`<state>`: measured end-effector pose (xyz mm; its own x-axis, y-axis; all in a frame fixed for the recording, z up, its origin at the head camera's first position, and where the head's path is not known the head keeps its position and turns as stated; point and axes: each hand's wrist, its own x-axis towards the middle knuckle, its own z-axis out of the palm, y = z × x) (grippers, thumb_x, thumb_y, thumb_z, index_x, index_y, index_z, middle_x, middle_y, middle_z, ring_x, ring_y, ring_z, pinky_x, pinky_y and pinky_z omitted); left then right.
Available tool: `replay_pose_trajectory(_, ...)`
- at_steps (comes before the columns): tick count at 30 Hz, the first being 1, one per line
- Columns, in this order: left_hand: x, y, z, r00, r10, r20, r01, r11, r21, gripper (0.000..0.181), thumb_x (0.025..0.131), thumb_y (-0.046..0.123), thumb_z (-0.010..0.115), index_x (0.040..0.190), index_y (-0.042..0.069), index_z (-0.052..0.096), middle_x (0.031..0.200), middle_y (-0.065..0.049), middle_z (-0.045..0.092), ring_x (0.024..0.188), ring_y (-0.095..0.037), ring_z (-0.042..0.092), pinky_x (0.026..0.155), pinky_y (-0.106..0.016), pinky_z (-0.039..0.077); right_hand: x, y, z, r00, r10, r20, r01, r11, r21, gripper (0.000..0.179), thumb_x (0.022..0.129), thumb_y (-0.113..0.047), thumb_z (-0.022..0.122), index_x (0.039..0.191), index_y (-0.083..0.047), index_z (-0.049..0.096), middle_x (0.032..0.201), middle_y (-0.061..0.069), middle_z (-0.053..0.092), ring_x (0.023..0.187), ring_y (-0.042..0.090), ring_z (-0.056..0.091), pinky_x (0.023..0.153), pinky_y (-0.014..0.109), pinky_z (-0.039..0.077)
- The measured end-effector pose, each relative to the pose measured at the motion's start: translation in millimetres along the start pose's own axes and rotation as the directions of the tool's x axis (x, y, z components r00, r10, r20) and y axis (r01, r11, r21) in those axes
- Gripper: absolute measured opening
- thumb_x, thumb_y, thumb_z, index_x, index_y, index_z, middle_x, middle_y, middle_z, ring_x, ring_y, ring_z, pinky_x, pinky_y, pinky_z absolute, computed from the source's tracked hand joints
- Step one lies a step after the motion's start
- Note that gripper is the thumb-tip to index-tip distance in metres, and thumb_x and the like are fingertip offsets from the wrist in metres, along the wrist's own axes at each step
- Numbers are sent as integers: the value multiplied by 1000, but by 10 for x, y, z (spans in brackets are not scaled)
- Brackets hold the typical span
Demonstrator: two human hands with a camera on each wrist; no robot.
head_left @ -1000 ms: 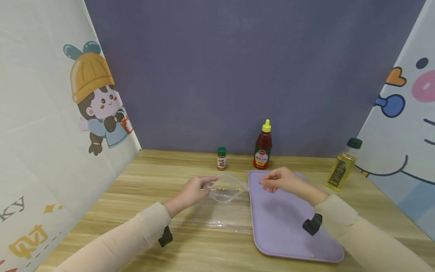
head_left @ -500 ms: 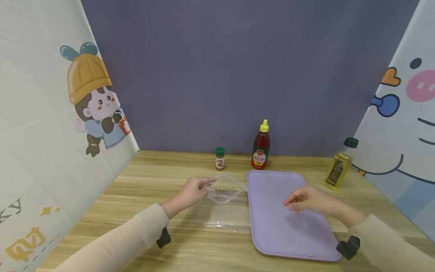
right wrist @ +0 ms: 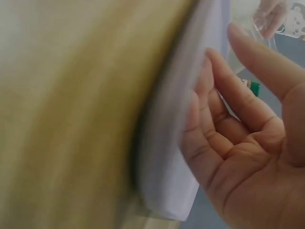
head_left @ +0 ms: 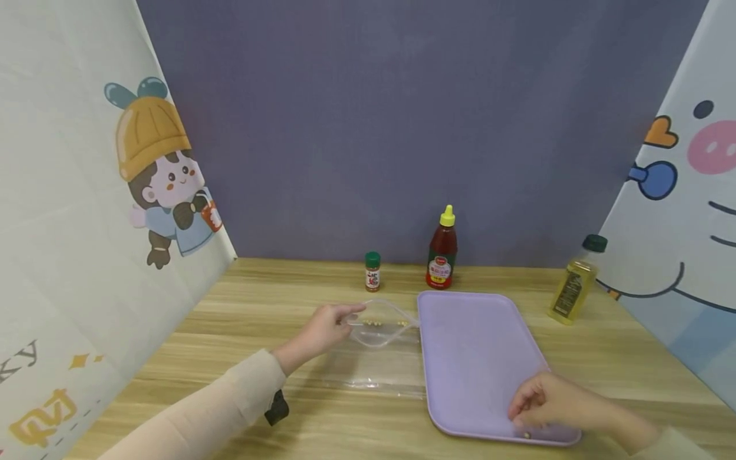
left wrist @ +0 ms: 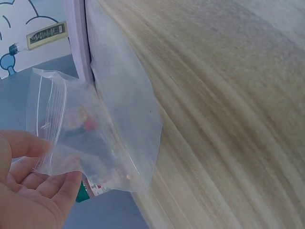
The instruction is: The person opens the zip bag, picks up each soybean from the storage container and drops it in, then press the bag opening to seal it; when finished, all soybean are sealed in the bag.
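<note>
My left hand (head_left: 324, 327) pinches the rim of a clear zip bag (head_left: 374, 365), its mouth spread wide. Several small yellow bean-like pieces (head_left: 372, 323) show through the bag's mouth. In the left wrist view, thumb and fingers grip the bag's zip edge (left wrist: 57, 112). A lilac tray (head_left: 477, 358) lies to the right of the bag. Low over its near right corner is my right hand (head_left: 552, 406), fingertips just above one small yellowish piece (head_left: 527, 435) near the rim. The right wrist view shows thumb and forefinger apart, the other fingers loosely bent, with nothing between them.
A small green-capped spice jar (head_left: 372, 272) and a red sauce bottle (head_left: 442, 255) with a yellow tip stand behind the bag and tray. An oil bottle (head_left: 573, 284) stands at the right. A dark backdrop (head_left: 368, 128) closes off the table's far edge.
My right hand has come from beside the bag's mouth across the tray to its near right corner. The left hand keeps its hold on the bag in the same place.
</note>
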<state>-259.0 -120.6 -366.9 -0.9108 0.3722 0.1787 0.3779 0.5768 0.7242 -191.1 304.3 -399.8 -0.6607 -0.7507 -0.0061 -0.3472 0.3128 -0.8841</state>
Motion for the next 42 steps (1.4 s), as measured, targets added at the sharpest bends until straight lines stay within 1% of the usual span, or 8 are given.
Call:
replay_pose_trajectory(4, -8, -3, 11, 1000, 22, -9, -22, 1000, 2, 50, 82, -9, 56, 131, 2, 59, 132, -22, 59, 49, -8, 40, 44, -13, 39, -41, 33, 54, 1000, -12, -25, 12, 1000, -15, 10, 83, -1, 69, 89, 7, 70, 73, 8, 71, 66, -5, 58, 52, 23, 52)
replay_pose_trajectory(7, -8, -12, 18, 998, 50, -27, -50, 999, 20, 49, 82, -9, 57, 129, 1, 60, 132, -19, 60, 66, -14, 57, 51, -15, 45, -38, 36, 85, 998, -36, -44, 34, 998, -57, 8, 81, 1, 71, 87, 7, 70, 74, 11, 71, 67, -5, 58, 52, 23, 52)
replay_pose_trajectory(10, -7, -22, 22, 998, 59, -25, -58, 998, 28, 48, 82, -9, 58, 129, 2, 60, 134, -17, 59, 78, -19, 61, 56, -17, 48, -35, 27, 114, 998, -33, -54, 28, 996, -79, 7, 81, 1, 71, 85, 6, 71, 74, 10, 71, 67, -5, 58, 53, 23, 52)
replay_pose_trajectory(14, -1, -27, 21, 999, 47, -5, -47, 999, 26, 49, 83, -8, 58, 131, 2, 58, 135, -18, 58, 63, -14, 52, 51, -18, 46, -41, 7, 157, 996, -9, -88, -3, 992, -125, 3, 79, 1, 72, 82, 1, 72, 71, 3, 71, 65, -6, 57, 51, 23, 51)
replay_pose_trajectory(20, 8, -32, 22, 999, 50, -1, -50, 999, 21, 49, 83, -7, 58, 131, 4, 59, 136, -17, 57, 60, -10, 48, 49, -17, 45, -39, -10, 199, 991, 27, -134, -51, 981, -186, 2, 77, -2, 73, 79, -3, 71, 67, -1, 68, 61, -7, 53, 48, 22, 48)
replay_pose_trajectory(27, 9, -38, 26, 999, 35, -10, -35, 999, 8, 50, 82, -9, 57, 131, 5, 59, 134, -19, 58, 47, -7, 38, 44, -14, 39, -125, -54, 171, 970, 72, -233, -157, 917, -368, 15, 71, -13, 80, 68, -11, 65, 62, -16, 55, 58, -7, 45, 47, 20, 41)
replay_pose_trajectory(34, -2, -12, 27, 999, 22, -24, -21, 1000, 20, 49, 84, -7, 57, 131, 5, 60, 130, -21, 60, 46, -7, 36, 42, -12, 35, -157, -136, 123, 946, 240, -220, -296, 914, -277, 13, 71, -10, 76, 67, -10, 64, 55, -12, 54, 47, -1, 48, 42, 17, 42)
replay_pose_trajectory(42, 0, 16, 13, 1000, 8, -6, -7, 1000, 13, 50, 85, -7, 56, 132, 7, 58, 132, -20, 59, 45, -7, 33, 42, -13, 35, -196, -213, 78, 947, 251, -201, -310, 875, -371, 15, 70, -5, 74, 63, -11, 62, 52, -13, 51, 48, -3, 45, 43, 18, 41)
